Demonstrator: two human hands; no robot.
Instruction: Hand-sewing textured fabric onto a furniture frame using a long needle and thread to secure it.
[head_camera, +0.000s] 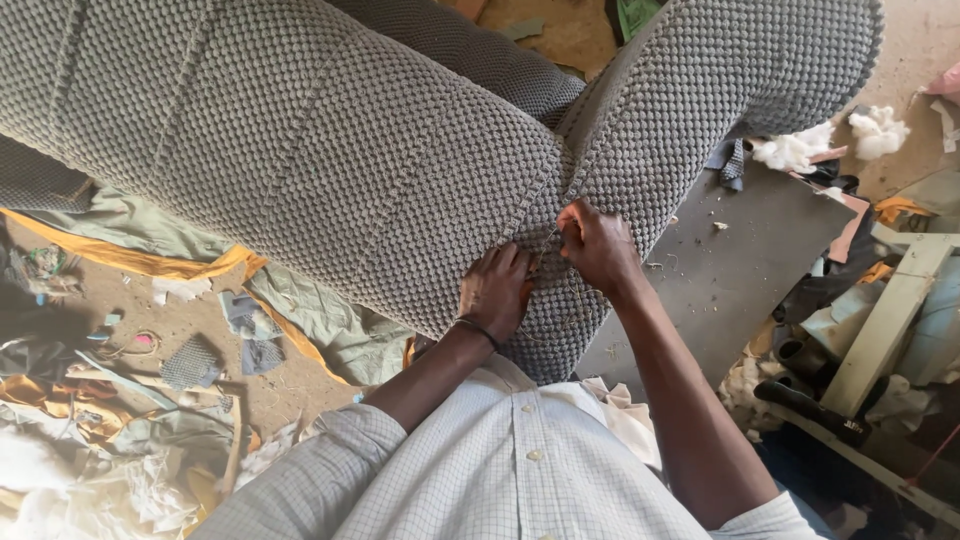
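running up and away from the person, the seam (566, 190) in the grey knobbly upholstery cover (330, 150) is the line everything turns on: it climbs from the near lower edge of the padded piece toward the top of the view, where two padded sections meet in a crease. the cover is stretched over a big cushioned furniture body that fills the upper half of the view and hangs over the floor in front of the person's chest.

the right hand (598, 245) sits right on the lower end of that seam, its fingers drawn tightly together in a pinch on something thin; what it is, whether needle or thread, is too small to tell. the left hand (496, 290), with a dark band (478, 331) at the wrist, lies just beside it on the left, fingers curled and pressing the fabric flat against the padding, touching the cover and nearly touching the right hand. so the right grip is the one on the seam, the left a little below and to its side, and the seam's long axis leads away from both.

further out, a grey board (730, 270) lies under the right forearm, white stuffing (795, 150) sits near it, and fabric scraps (245, 325) litter the dirt floor (190, 300) at left.
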